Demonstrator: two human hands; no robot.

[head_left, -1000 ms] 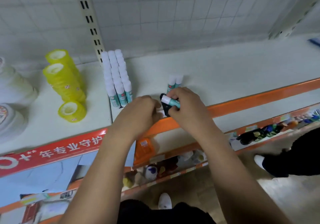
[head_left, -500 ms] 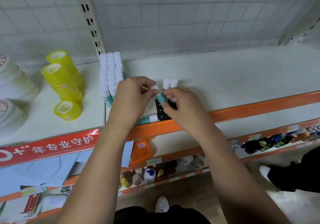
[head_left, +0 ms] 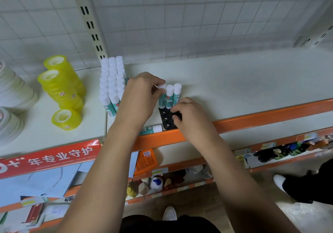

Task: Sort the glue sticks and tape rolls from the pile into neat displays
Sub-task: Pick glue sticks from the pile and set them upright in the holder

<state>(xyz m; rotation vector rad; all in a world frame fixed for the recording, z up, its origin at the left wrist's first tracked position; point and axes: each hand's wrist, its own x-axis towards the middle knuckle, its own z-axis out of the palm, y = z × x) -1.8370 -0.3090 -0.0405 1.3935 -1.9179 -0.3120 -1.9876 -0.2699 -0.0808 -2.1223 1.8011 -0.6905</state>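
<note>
- The left hand pinches the white cap of a stick between thumb and fingertips. The stick stands upright at the hand's right edge, in the back row of the tray.
- At the far left of the shelf are two stacks of white tape, cut off by the frame.
- Next comes the yellow tape: two leaning stacks, whose rolls cannot be counted, and one single roll in front of them.
- The glue block stands three columns wide, just left of the left hand. Its caps overlap too much to count.
- One loose stick lies on its side at the shelf's front edge, under the left wrist.
- Two more sticks stand in the tray, touching the pinched one, which makes three upright there.
- The right hand curls its fingers over the tray's right side and holds it, just below those sticks.
</note>
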